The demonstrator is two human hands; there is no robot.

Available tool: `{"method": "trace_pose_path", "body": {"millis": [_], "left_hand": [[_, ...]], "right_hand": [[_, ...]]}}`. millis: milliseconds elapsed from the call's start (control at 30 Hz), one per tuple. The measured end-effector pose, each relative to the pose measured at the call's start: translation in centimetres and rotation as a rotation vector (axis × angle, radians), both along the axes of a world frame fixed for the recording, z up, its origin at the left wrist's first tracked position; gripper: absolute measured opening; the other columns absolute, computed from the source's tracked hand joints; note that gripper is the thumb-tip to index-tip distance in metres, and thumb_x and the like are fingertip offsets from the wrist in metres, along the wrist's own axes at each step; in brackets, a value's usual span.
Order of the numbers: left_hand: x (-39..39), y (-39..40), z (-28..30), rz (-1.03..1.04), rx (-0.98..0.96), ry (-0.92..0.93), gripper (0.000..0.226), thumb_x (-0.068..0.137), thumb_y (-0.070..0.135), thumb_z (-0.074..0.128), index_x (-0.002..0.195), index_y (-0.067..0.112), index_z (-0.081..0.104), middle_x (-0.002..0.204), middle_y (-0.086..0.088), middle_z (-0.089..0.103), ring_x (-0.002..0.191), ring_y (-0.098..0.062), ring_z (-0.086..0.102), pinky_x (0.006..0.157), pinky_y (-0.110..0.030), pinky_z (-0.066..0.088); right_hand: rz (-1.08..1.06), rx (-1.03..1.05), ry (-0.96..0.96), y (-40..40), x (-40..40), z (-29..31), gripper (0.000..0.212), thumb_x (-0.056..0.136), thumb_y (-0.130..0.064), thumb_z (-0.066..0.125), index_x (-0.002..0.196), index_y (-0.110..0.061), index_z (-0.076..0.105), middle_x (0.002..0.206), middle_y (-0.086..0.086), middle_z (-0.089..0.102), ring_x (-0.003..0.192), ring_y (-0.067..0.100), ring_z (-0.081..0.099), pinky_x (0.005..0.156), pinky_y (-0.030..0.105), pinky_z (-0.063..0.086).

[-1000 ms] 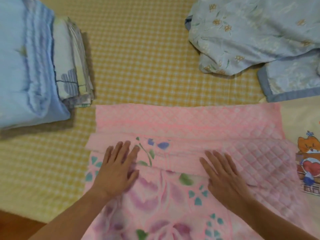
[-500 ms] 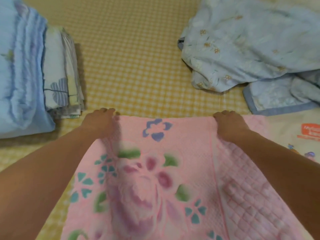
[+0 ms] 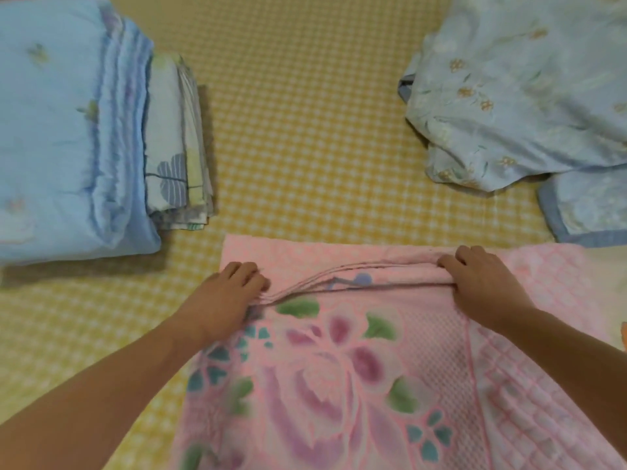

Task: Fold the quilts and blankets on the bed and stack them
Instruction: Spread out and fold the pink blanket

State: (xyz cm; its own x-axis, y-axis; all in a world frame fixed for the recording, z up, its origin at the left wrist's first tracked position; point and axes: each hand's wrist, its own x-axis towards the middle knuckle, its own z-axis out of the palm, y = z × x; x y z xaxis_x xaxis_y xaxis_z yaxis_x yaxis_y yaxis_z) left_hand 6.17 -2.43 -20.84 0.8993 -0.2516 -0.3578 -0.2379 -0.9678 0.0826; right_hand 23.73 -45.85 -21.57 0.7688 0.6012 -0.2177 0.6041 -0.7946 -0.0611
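Pink floral blanket lies at the near edge of the bed, spread over the yellow checked bedsheet. Its far edge is doubled over — several layered edges bunched in a ridge running between the two hands.

Left hand: fingers curled, gripping the bunched layers at the left end of the ridge. Right hand: fingers curled down over the ridge at its right end, holding the fold. A flat pink strip of the same blanket shows beyond the ridge.

Far-left corner: folded light blue quilt, thick, with a thinner folded patterned sheet tucked against its right side. Its near edge sits apart from the pink blanket's far-left corner.

Far-right: unfolded pale blue floral quilt, rumpled, its blue-bordered corner lying just beside the pink blanket's far-right edge.

Open room — a broad band of bare checked sheet runs between the two blue heaps, beyond the ridge.
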Motion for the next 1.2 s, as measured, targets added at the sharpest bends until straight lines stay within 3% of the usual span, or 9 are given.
{"method": "trace_pose_path", "body": {"millis": [100, 167, 233, 300, 433, 700, 833, 967, 1200], "left_hand": [[0.2, 1.3, 0.0, 0.382, -0.15, 0.105, 0.073, 0.077, 0.028, 0.071, 0.14, 0.039, 0.035, 0.134, 0.006, 0.054, 0.115, -0.024, 0.061, 0.085, -0.036, 0.052], [0.8, 2.3, -0.1, 0.811, -0.479, 0.001, 0.069, 0.081, 0.031, 0.075, 0.14, 0.038, 0.04, 0.125, 0.001, 0.061, 0.108, -0.024, 0.064, 0.086, -0.037, 0.051], [1.4, 2.6, 0.2, 1.295, -0.84, -0.054, 0.059, 0.086, 0.034, 0.078, 0.137, 0.029, 0.048, 0.117, -0.01, 0.065, 0.09, -0.023, 0.065, 0.075, -0.037, 0.052], [1.1, 3.0, 0.1, 1.483, -0.934, 0.103, 0.052, 0.088, 0.047, 0.074, 0.126, 0.017, 0.057, 0.105, -0.018, 0.068, 0.073, -0.013, 0.064, 0.06, -0.029, 0.05], [-2.6, 1.6, 0.2, 1.357, -0.786, 0.344, 0.037, 0.093, 0.048, 0.066, 0.105, 0.013, 0.065, 0.1, -0.001, 0.072, 0.092, -0.019, 0.07, 0.085, -0.037, 0.055], [-9.7, -0.5, -0.7, 1.219, -0.296, 0.312, 0.035, 0.095, 0.051, 0.059, 0.083, 0.019, 0.054, 0.077, 0.005, 0.061, 0.08, -0.024, 0.062, 0.066, -0.033, 0.042], [-5.1, -0.7, 0.6, 1.329, -0.556, -0.004, 0.028, 0.091, 0.041, 0.07, 0.088, 0.016, 0.056, 0.074, 0.001, 0.061, 0.061, -0.017, 0.055, 0.054, -0.03, 0.039], [0.0, 0.8, 0.3, 1.458, -0.779, -0.056, 0.033, 0.093, 0.033, 0.071, 0.118, 0.017, 0.057, 0.098, -0.003, 0.065, 0.071, -0.015, 0.059, 0.055, -0.028, 0.042], [2.3, 1.8, 1.3, 1.343, -0.769, -0.342, 0.003, 0.095, 0.019, 0.066, 0.097, 0.019, 0.069, 0.093, -0.006, 0.064, 0.077, -0.017, 0.055, 0.065, -0.029, 0.044]], "right_hand": [[-0.084, -0.017, 0.036, 0.6, 0.8, -0.1, 0.053, 0.069, 0.003, 0.066, 0.12, -0.012, 0.063, 0.099, 0.01, 0.057, 0.088, 0.033, 0.052, 0.074, 0.044, 0.046], [-0.132, -0.043, 0.068, 1.6, 1.4, -0.1, 0.061, 0.071, -0.001, 0.063, 0.13, -0.013, 0.057, 0.107, 0.011, 0.058, 0.095, 0.034, 0.053, 0.082, 0.044, 0.045], [-0.155, -0.038, 0.099, 3.1, 1.4, -0.3, 0.067, 0.071, -0.004, 0.061, 0.137, -0.012, 0.052, 0.113, 0.016, 0.058, 0.1, 0.038, 0.053, 0.088, 0.046, 0.043], [-0.129, 0.014, 0.091, 4.8, 1.0, -0.8, 0.07, 0.066, -0.011, 0.059, 0.136, -0.01, 0.052, 0.112, 0.019, 0.06, 0.098, 0.041, 0.055, 0.091, 0.048, 0.044], [-0.082, 0.064, 0.048, 7.3, -1.0, -2.4, 0.069, 0.063, -0.02, 0.052, 0.13, -0.005, 0.058, 0.109, 0.021, 0.063, 0.092, 0.044, 0.058, 0.09, 0.051, 0.045], [-0.097, -0.023, 0.053, 8.4, -1.1, -2.0, 0.06, 0.074, -0.009, 0.067, 0.133, -0.008, 0.057, 0.117, 0.021, 0.06, 0.102, 0.045, 0.054, 0.096, 0.052, 0.041], [-0.052, -0.048, 0.032, 8.2, -0.4, -1.6, 0.059, 0.071, -0.01, 0.069, 0.13, -0.009, 0.06, 0.109, 0.02, 0.062, 0.095, 0.042, 0.057, 0.093, 0.05, 0.041], [-0.069, -0.057, 0.08, 7.6, 0.0, -1.3, 0.058, 0.08, -0.017, 0.064, 0.137, -0.012, 0.053, 0.118, 0.019, 0.058, 0.104, 0.041, 0.053, 0.098, 0.048, 0.038], [-0.127, -0.002, 0.136, 7.4, -0.3, -1.2, 0.055, 0.084, -0.017, 0.059, 0.139, -0.014, 0.051, 0.121, 0.016, 0.054, 0.107, 0.039, 0.05, 0.098, 0.047, 0.038]]}}
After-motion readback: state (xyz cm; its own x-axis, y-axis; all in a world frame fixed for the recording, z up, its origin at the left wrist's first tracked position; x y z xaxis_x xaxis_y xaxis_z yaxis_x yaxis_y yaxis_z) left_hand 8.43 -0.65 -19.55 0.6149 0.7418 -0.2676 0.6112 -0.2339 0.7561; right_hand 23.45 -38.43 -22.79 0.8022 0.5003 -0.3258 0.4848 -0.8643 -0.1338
